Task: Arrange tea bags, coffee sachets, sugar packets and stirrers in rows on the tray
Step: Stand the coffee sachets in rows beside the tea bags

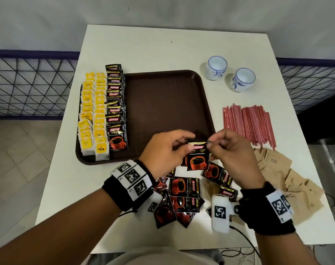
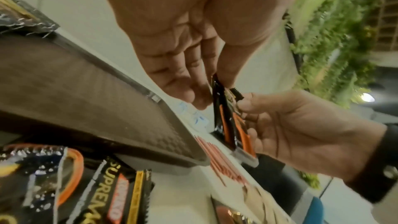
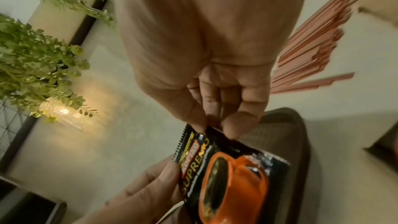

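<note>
A: What is held?
B: A small stack of coffee sachets [image 1: 198, 157] is pinched at its top edge by the left hand [image 1: 163, 148] and right hand [image 1: 232, 150], above the tray [image 1: 163, 104] near edge.
A: What could go wrong?
B: The slick packets could be fanned apart and dropped if either pinch is loosened.

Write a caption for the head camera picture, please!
Both hands, left hand and right hand, pinch coffee sachets above a tray holding tea rows.
</note>
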`<state>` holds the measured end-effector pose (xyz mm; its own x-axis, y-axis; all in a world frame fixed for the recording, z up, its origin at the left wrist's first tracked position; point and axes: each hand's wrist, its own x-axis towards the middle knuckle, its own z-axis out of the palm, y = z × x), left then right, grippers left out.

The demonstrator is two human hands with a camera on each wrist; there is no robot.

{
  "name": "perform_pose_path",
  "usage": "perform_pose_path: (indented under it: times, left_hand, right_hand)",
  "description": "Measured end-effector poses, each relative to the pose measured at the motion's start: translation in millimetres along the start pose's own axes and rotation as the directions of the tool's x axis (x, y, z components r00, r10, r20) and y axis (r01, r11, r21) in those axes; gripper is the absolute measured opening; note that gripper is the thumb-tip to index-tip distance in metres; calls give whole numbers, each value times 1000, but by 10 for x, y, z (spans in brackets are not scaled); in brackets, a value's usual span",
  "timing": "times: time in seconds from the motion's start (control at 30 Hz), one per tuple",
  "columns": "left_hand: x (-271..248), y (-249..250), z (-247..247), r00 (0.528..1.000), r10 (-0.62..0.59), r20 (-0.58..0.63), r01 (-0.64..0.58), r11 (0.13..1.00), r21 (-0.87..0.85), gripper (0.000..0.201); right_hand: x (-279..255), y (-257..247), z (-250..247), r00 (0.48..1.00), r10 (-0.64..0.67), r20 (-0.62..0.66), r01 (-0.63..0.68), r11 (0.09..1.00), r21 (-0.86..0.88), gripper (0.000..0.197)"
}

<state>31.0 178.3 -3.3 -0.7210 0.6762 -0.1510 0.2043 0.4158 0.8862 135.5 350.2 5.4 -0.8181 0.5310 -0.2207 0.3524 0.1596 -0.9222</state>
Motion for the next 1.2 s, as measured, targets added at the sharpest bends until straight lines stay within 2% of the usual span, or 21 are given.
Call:
perform_pose_path:
  times: [0.1, 0.27, 0.47, 0.57, 0.7, 0.8, 0.97, 1.2]
  left_hand:
    - [17, -31, -177, 998, -55, -33, 54, 998, -43, 11]
    - [-5, -215, -546, 992, -117, -41, 114, 991, -72, 15]
    - [-9, -376, -830, 961, -161, -227, 151, 987, -57, 13]
    - [-18, -422, -902, 944, -176, -279, 160, 984, -79, 12]
    - [-22, -429, -973, 955, -195, -224, 167, 976, -139, 13]
    - [3, -471, -1136, 956, -211, -204, 184, 972, -145, 8]
    - [54, -628, -1533, 951, -231, -206, 250, 966, 73, 22]
    - [64, -815, -1627, 962, -235, -139, 264, 928, 263, 13]
  right_hand:
    - [68, -79, 185, 999, -6, 37, 5, 1000, 21, 15]
    - [157, -147, 517, 994, 6, 105, -14, 997, 71, 13]
    - [215, -253, 857, 981, 59, 186, -86, 986, 140, 3]
    - [233, -278, 927, 964, 99, 248, -142, 976, 163, 10]
    - [303, -264, 1076, 976, 26, 215, -23, 1000, -14, 20]
    - [381, -246, 1125, 982, 56, 182, -63, 998, 32, 24]
    - [461, -165, 1012, 983, 105, 148, -117, 990, 81, 23]
    - [517, -119, 977, 980, 132, 151, -149, 983, 104, 25]
